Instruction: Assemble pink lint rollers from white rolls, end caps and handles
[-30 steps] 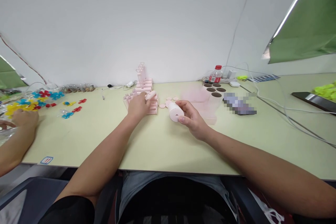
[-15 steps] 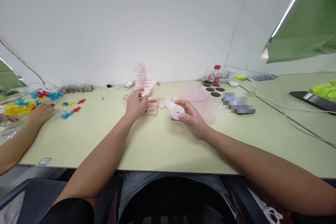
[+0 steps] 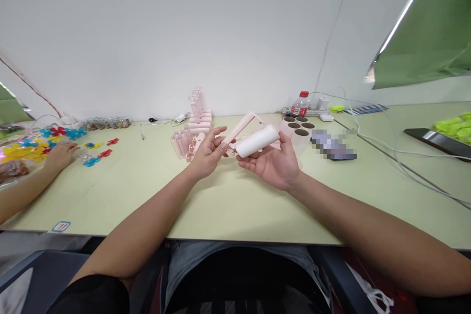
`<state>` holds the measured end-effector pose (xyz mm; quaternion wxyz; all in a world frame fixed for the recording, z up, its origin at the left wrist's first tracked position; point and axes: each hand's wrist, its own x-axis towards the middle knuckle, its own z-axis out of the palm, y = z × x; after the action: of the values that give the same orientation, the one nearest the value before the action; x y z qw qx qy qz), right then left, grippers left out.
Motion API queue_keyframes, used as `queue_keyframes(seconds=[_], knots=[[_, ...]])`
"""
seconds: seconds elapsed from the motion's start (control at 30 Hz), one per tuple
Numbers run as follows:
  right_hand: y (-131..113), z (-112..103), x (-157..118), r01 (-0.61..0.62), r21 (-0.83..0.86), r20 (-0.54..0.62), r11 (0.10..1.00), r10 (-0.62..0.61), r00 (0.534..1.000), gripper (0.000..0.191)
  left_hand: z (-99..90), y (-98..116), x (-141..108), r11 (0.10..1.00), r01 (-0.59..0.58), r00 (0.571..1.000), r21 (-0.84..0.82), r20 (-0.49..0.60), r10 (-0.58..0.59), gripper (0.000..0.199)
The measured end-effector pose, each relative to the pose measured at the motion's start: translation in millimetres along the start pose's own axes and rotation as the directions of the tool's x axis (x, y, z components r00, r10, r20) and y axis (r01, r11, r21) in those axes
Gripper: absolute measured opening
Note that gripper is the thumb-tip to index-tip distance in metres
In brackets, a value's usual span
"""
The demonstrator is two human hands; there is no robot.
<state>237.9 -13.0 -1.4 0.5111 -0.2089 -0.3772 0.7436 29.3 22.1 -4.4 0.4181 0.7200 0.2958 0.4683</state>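
Observation:
My left hand (image 3: pixel 210 153) is closed on a pale pink lint roller handle (image 3: pixel 241 127), which slants up and to the right above the table. Across my right palm lies a white lint roll (image 3: pixel 258 141), its left end close beside the handle; the fingers of my right hand (image 3: pixel 275 164) curl under it with the thumb at its far end. I cannot tell whether roll and handle touch. Just left of my hands sit several pink pieces (image 3: pixel 180 142), partly hidden by my left hand. Behind them stand pink parts with heart-shaped loops (image 3: pixel 196 103).
Brown-ended upright tubes (image 3: pixel 301 132) stand to the right, near a red-capped bottle (image 3: pixel 300 104). A phone-like blurred object (image 3: pixel 333 144) and white cables (image 3: pixel 397 149) lie farther right. At left, another person's hand (image 3: pixel 61 154) rests by colourful flower-shaped pieces (image 3: pixel 27 149).
My left hand has moved right, bringing the pink handle beside the roll. My right hand has turned palm up, so the white roll now lies sideways instead of end-on.

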Motion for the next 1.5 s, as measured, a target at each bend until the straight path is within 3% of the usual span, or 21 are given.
queue_keyframes(seconds=[0.27, 0.57, 0.7, 0.9, 1.1, 1.3, 1.5], knots=[[2.6, -1.6, -0.9, -0.014, -0.020, 0.020, 1.000, 0.015, 1.000, 0.079, 9.8, -2.2, -0.5, 0.995, -0.036, 0.999, -0.092, 0.025, 0.039, 0.062], [3.8, -3.2, -1.1, 0.015, -0.031, 0.062, 0.999, -0.013, 0.998, 0.070, 13.3, -2.7, -3.0, 0.994, 0.027, 0.997, -0.108, 0.075, -0.019, 0.064], [3.8, -1.7, -1.5, 0.042, -0.012, 0.067, 0.999, -0.041, 0.997, 0.064, 14.3, -5.0, -2.6, 0.992, -0.018, 0.989, -0.126, 0.144, 0.036, 0.060], [9.4, 0.9, -2.0, 0.047, -0.103, 0.070, 0.994, -0.040, 0.997, 0.048, 16.0, -1.5, -6.0, 0.988, -0.132, 0.976, 0.083, 0.186, 0.115, 0.052], [20.4, -1.1, -3.3, 0.030, -0.124, 0.053, 0.992, -0.023, 0.998, 0.042, 17.7, -7.7, -12.5, 0.951, -0.195, 0.979, 0.239, 0.106, 0.174, 0.072], [23.8, -3.1, -5.1, -0.015, -0.173, 0.098, 0.985, 0.033, 0.995, 0.046, 20.0, -20.6, -9.6, 0.872, -0.410, 0.912, 0.267, 0.098, 0.398, 0.066], [22.9, -0.8, -9.0, -0.058, -0.197, 0.177, 0.979, 0.094, 0.980, 0.045, 16.3, -13.8, -10.1, 0.787, -0.521, 0.852, 0.331, 0.138, 0.506, 0.055]])
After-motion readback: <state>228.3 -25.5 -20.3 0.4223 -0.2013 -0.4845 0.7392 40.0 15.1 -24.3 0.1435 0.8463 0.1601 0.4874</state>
